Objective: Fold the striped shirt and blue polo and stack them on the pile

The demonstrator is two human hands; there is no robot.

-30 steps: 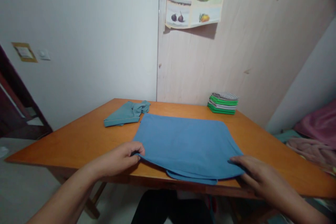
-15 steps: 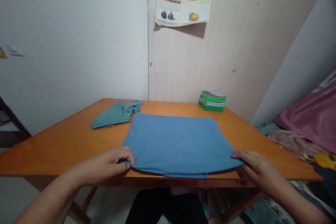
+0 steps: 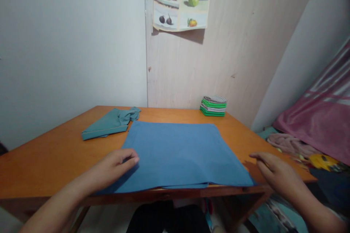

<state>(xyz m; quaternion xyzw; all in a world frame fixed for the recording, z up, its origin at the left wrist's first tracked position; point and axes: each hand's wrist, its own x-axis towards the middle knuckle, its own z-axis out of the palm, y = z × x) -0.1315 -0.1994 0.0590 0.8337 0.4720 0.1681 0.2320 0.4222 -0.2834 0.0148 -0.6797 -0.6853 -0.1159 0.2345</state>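
A large blue cloth lies flat on the orange wooden table, its near edge at the table's front edge. My left hand rests on the cloth's near left corner, fingers stretched out flat and holding nothing. My right hand hovers just off the cloth's near right corner, over the table's right end, fingers extended and apart, empty.
A crumpled teal cloth lies at the back left of the table. A stack of folded green and grey cloths sits at the back right by the wall. Pink bedding and loose items lie to the right.
Both hands have let go of the blue cloth's near corners. The cloth now lies flat, and the right hand has moved off to the right. The view has shifted right.
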